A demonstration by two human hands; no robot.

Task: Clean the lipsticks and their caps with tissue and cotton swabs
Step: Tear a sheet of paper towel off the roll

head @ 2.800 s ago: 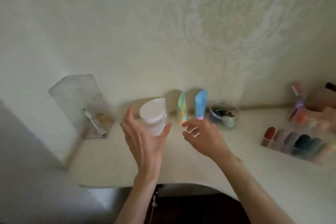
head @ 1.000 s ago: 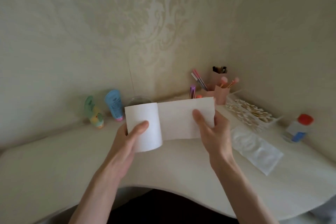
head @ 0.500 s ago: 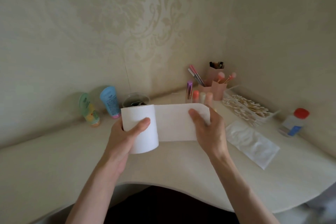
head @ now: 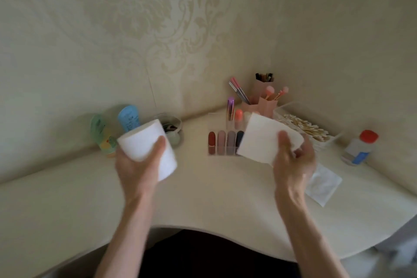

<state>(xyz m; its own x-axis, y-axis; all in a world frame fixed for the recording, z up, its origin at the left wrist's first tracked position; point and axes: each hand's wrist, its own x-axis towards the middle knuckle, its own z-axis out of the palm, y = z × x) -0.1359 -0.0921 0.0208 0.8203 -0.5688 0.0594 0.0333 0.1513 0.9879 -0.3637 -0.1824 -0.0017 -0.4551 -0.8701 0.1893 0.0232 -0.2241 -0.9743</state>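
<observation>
My left hand point(head: 137, 165) grips a white tissue roll point(head: 147, 149) above the table's left centre. My right hand point(head: 293, 160) pinches a separate white tissue sheet point(head: 261, 140) between thumb and fingers, apart from the roll. Behind the sheet, a clear rack point(head: 222, 150) holds a row of lipsticks point(head: 225, 140) in red, pink, mauve and dark blue; the sheet hides the rack's right part. A taller purple lipstick point(head: 230, 108) and a coral one point(head: 238, 117) stand behind them. A clear tray of cotton swabs point(head: 304, 127) lies at the right.
Green point(head: 100, 135) and blue point(head: 129, 118) tubes and a clear jar point(head: 171, 131) stand by the wall behind the roll. Pink brush holders point(head: 264, 102) fill the corner. A red-capped bottle point(head: 360, 148) and a flat clear packet point(head: 322, 184) lie at the right. The table point(head: 214, 187) has a curved front edge.
The sheet, joined to the roll half a second ago, is now torn off. My hands have moved apart, the roll going left and the sheet right. The lipstick rack is uncovered.
</observation>
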